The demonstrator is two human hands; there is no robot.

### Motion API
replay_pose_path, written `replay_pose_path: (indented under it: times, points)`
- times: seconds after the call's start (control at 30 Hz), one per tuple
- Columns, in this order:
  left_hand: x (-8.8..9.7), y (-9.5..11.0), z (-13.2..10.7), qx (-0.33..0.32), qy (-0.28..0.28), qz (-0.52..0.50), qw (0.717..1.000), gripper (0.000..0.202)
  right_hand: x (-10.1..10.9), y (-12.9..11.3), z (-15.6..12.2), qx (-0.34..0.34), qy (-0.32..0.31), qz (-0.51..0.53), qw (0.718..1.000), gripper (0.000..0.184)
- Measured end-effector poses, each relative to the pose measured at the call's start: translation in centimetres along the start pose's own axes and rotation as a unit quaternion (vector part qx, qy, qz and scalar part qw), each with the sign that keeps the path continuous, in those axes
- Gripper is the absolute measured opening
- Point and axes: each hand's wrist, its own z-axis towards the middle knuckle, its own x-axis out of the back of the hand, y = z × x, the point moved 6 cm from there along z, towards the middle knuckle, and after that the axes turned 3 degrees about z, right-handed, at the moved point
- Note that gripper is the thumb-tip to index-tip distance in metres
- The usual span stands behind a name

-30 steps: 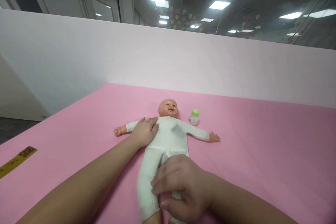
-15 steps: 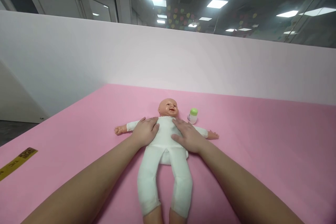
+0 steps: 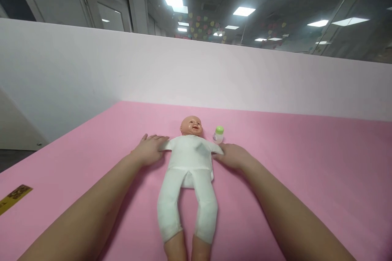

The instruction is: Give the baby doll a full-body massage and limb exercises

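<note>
A baby doll (image 3: 190,153) in a white cloth suit lies on its back, head away from me and legs toward me. My left hand (image 3: 150,149) covers the doll's arm on the left, its fingers laid over the sleeve by the shoulder; its thumb is hidden. On the other side my right hand (image 3: 232,155) grips the doll's right-side arm near the sleeve, with thumb below and fingers above. Both of the doll's hands are hidden by mine. A small baby bottle (image 3: 218,134) with a green cap stands beside the doll's head, just beyond my right hand.
The doll lies on a pink surface (image 3: 290,163). A white wall panel (image 3: 196,73) rises along its far side and left. A yellow label strip (image 3: 15,198) is stuck near the left edge.
My hands have moved outward from the doll's chest onto its two arms. The doll and bottle now appear slightly further left as the view has shifted.
</note>
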Motion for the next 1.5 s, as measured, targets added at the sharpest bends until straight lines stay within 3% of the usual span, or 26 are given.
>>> replay_pose_path:
  times: [0.13,0.27,0.43,0.6,0.7,0.83,0.9,1.1,1.3,1.5]
  points:
    - [0.5,-5.4,-0.3,0.093,0.003,-0.023,0.995,0.07,1.4,4.8,0.2,-0.135,-0.05,-0.064,0.987,0.043]
    - [0.1,-8.8,-0.5,0.182,0.015,-0.101,0.978,0.061,2.5,6.9,0.3,-0.161,-0.046,-0.053,0.985,0.037]
    - [0.7,-9.4,-0.8,0.231,0.074,-0.2,0.949,0.047,3.5,7.5,0.1,-0.152,-0.022,-0.017,0.988,0.034]
    - [0.7,-9.4,-1.1,0.251,0.126,-0.402,0.872,0.069,3.8,8.6,-0.1,-0.124,-0.029,0.157,0.979,0.046]
    - [-0.5,-10.3,-0.9,0.262,0.135,-0.524,0.799,0.081,2.7,9.3,0.4,-0.096,-0.019,0.367,0.925,0.045]
    - [-2.3,-12.1,-0.5,0.298,0.144,-0.596,0.732,0.065,1.2,10.2,1.2,-0.089,0.041,0.575,0.812,0.048]
    - [-3.0,-12.6,-0.2,0.307,0.138,-0.604,0.722,0.053,0.6,10.3,1.4,-0.09,0.047,0.598,0.795,0.046]
    - [-4.3,-13.1,0.5,0.288,0.147,-0.629,0.707,0.035,-0.1,10.2,1.5,-0.053,0.011,0.589,0.807,0.037]
    - [-4.4,-13.4,0.0,0.233,0.143,-0.654,0.705,0.039,-1.2,12.0,2.2,-0.073,0.018,0.625,0.777,0.043]
    - [-4.1,-13.8,-0.6,0.225,0.171,-0.645,0.71,0.044,-1.5,11.9,2.2,-0.074,0.077,0.595,0.796,0.037]
